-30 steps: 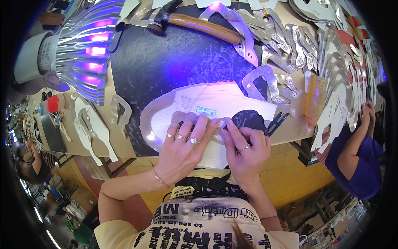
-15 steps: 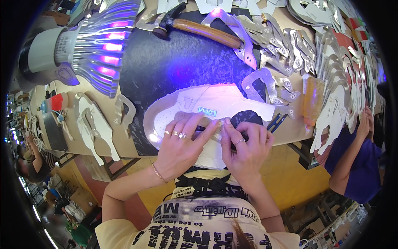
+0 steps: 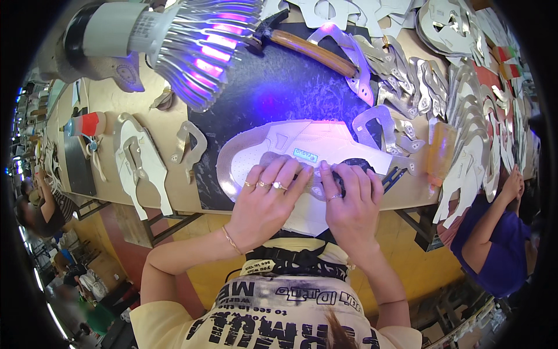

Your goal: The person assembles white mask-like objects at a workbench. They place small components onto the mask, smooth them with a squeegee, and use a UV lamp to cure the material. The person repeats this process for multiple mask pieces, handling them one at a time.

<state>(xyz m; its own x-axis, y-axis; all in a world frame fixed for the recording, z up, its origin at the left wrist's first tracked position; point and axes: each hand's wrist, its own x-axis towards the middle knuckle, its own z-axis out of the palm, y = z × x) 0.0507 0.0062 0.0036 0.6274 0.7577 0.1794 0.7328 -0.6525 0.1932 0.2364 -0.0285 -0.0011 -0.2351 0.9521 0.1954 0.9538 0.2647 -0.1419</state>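
Note:
A white shoe upper (image 3: 322, 139), with a grey toe edge and a small light-blue label, lies flat on the black mat (image 3: 244, 96). My left hand (image 3: 267, 195), wearing rings and a bracelet, has its fingers bent over the near side of the upper, on a grey patch. To its right, my right hand (image 3: 353, 200) holds the same near side, fingers curled and close together beside a dark opening. Both hands' fingertips press near a small grey piece (image 3: 317, 191) between them. My palms hide part of the near edge.
A silver-finned lamp (image 3: 203, 52) hangs over the mat's far left, near a wooden-handled hammer (image 3: 314, 52). Stacked cut pieces (image 3: 465, 116) and an amber bottle (image 3: 440, 154) stand right. Another cut upper (image 3: 139, 157) lies left. A person in purple (image 3: 494, 238) is at right.
The view has shifted, so the lamp and upper appear farther right. My right fingers have moved from a pinch near my left fingertips to lying farther apart on the upper.

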